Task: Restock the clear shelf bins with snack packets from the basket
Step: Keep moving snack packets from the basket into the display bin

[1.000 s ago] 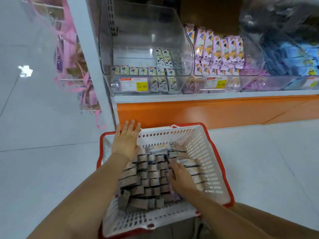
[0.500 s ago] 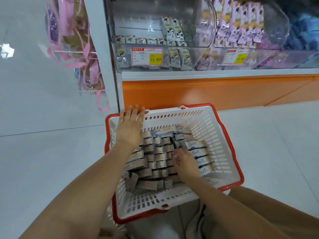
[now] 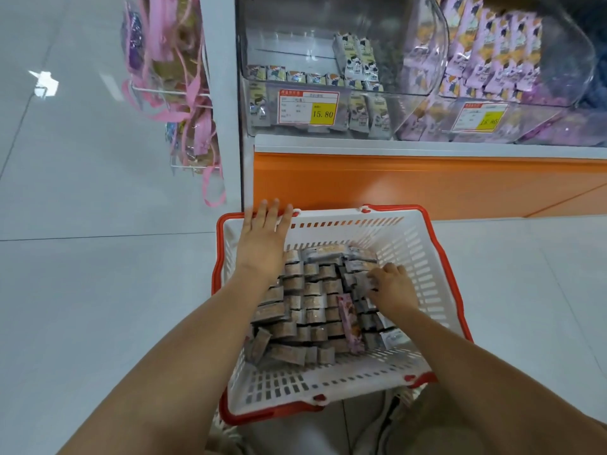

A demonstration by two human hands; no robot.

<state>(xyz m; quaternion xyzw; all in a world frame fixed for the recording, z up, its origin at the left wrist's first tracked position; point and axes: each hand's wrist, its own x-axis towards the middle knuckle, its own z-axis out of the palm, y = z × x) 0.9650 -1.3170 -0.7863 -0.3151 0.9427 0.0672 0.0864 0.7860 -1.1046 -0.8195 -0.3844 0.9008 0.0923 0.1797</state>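
So the shelf [image 3: 394, 147] runs across the top of the frame. It holds two clear bins: the left bin [image 3: 279, 34] is nearly bare, with a thin row of packets along its front, and the right bin [image 3: 558, 60] is well stocked with purple ones. The basket [image 3: 328, 385] sits on the floor in the lower middle, right under the left bin, so my guess is any load goes straight up and away from me. The packets [image 3: 308, 300] are stacked in neat rows on the basket's floor, mostly on edge. My left hand [image 3: 262, 244] is flat with straight fingers, resting on the far rim and holding nothing; it's the one nearer the bin. My right hand [image 3: 392, 287] is on the right side of the pile, fingers curled down around a packet or two. One purple packet [image 3: 351, 326] lies loose on top just left of that hand, its long axis running near to far. For writing, the left price tag [image 3: 308, 108] reads 15.80 on yellow; the right price tag [image 3: 479, 118] is too blurry to read, and I can't make out any brand.
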